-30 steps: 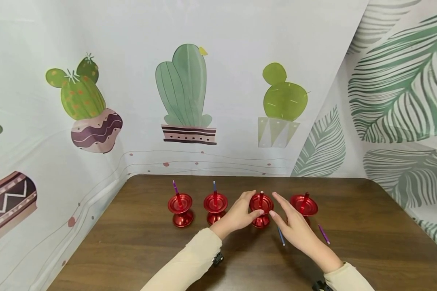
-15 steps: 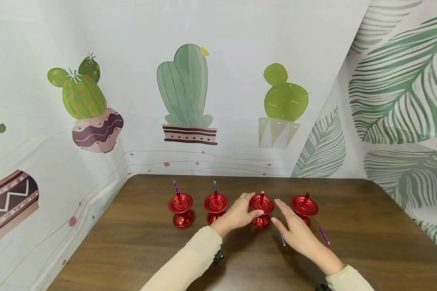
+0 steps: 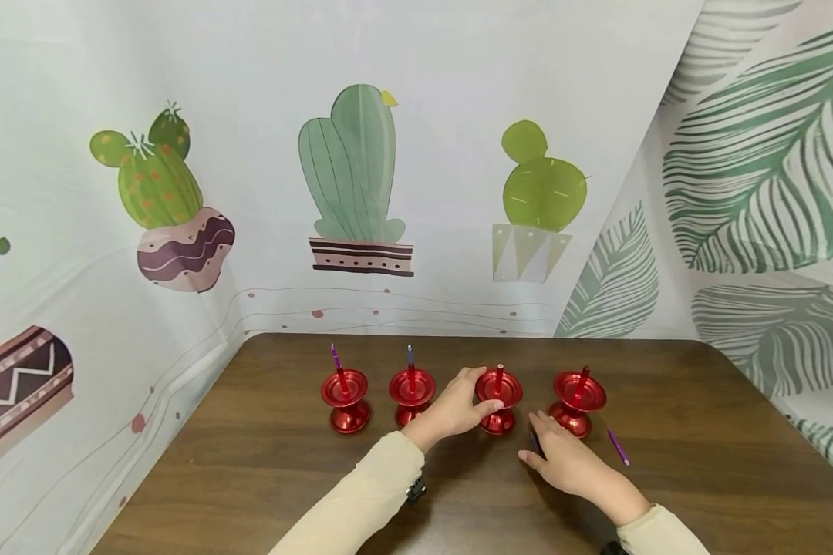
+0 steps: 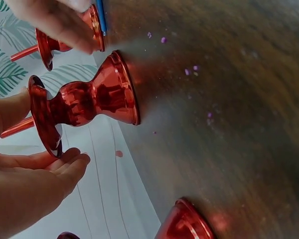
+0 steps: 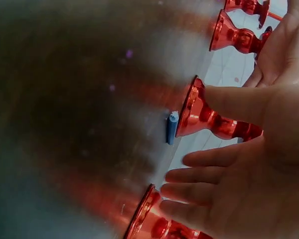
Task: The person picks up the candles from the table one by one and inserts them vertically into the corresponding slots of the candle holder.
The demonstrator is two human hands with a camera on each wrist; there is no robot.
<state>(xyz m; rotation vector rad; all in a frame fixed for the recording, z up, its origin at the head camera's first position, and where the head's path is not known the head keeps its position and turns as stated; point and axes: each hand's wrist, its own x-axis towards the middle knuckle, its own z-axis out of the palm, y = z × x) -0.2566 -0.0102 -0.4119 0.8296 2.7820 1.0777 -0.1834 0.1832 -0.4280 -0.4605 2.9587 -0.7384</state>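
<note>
My left hand point(image 3: 454, 408) holds the dish rim of a red metallic candle holder point(image 3: 497, 420), thumb on one side and fingers on the other. This holder stands upright, with a red, pale-topped stem rising from its dish. My right hand point(image 3: 569, 459) reaches low over the table between that holder and the rightmost red holder point(image 3: 575, 416), its fingers extended and apart. A thin blue candle point(image 5: 172, 127) lies on the table beside the gripped holder's base, partly under the right hand in the head view. In the right wrist view no finger visibly touches it.
Further left stand a red holder bearing a purple candle point(image 3: 336, 357) and another bearing a blue candle point(image 3: 410, 355). A loose purple candle point(image 3: 617, 447) lies at the right. Small purple crumbs point(image 4: 188, 72) dot the brown table point(image 3: 284, 478). Behind hangs a cactus-print cloth point(image 3: 451, 231).
My right hand has lowered from beside the gripped holder's dish toward the table, over the loose blue candle. The left hand keeps its place on the holder's rim.
</note>
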